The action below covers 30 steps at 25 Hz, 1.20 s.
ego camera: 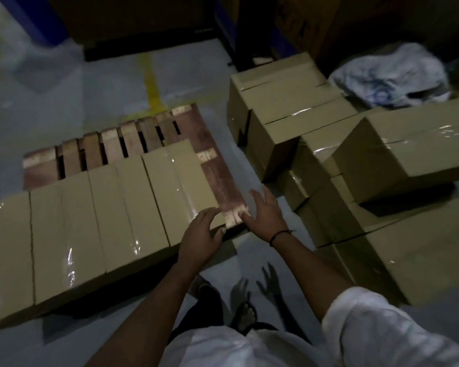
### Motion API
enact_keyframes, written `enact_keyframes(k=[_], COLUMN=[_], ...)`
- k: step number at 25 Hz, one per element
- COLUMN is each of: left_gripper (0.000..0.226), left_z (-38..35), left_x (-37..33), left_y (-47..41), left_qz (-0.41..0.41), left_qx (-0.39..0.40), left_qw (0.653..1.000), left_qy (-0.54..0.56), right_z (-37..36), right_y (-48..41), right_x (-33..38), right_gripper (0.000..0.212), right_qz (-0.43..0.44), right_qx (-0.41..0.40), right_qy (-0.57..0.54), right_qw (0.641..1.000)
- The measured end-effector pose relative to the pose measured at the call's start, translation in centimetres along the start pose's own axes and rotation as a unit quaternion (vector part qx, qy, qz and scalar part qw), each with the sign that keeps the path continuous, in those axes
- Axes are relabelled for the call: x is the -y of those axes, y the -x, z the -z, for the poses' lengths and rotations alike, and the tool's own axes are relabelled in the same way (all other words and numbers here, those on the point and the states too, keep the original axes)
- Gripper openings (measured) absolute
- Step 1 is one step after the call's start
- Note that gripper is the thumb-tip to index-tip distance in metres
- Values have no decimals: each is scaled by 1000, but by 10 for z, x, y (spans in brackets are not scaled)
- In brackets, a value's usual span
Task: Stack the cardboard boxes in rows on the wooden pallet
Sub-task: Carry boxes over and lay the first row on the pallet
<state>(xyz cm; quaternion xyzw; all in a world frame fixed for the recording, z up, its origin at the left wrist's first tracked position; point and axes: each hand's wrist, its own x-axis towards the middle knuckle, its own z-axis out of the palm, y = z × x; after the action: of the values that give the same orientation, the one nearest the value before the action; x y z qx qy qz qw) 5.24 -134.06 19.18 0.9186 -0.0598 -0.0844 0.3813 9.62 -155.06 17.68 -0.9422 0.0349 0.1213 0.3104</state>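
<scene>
Cardboard boxes [90, 207] line the wooden pallet [212, 176] from 9 o'clock to centre. Left hand [202, 234] rests loose-fingered at the end box [180, 186]; right hand [265, 213] hovers spread, empty. Next, likely: grasp a box from the pile [329, 144] at 2 o'clock.

A dim warehouse or stockroom floor.
It was a storage place: a wooden pallet [210, 165] lay on a painted grey floor [64, 102] marked with a yellow line [153, 83]. A row of taped cardboard boxes [96, 207] stood on the pallet, and more sealed boxes [289, 107] were piled loosely just beside it. Large cartons [133, 17] and a blue upright [21, 17] stood in the dark at the back.
</scene>
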Motion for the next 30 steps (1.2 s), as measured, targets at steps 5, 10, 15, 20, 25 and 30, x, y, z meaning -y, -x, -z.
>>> enact_keyframes(k=[5,10,15,20,25,30], left_gripper=[48,43,46,50,51,51], left_z=[3,-3,-12,-26,-48,-84], left_x=[-73,-114,-148,-180,-194,-225], left_y=[-21,-59,-124,-184,-224,-263], left_qz=[-81,-106,-162,-211,-248,-275], left_qx=[12,49,122,168,241,286], left_qw=[996,993,979,963,938,918], left_qy=[22,29,11,13,10,11], right_z=[76,117,145,171,185,202], right_y=[29,29,6,-7,-5,-9], right_x=[-23,-46,-66,-83,-105,-147], right_gripper=[70,67,66,65,66,66], right_qz=[-13,-69,-151,-210,-275,-332], right_qx=[-99,-158,-228,-284,-326,-363], right_qy=[-47,-88,-103,-92,-114,-131], right_qw=[994,981,956,931,897,861])
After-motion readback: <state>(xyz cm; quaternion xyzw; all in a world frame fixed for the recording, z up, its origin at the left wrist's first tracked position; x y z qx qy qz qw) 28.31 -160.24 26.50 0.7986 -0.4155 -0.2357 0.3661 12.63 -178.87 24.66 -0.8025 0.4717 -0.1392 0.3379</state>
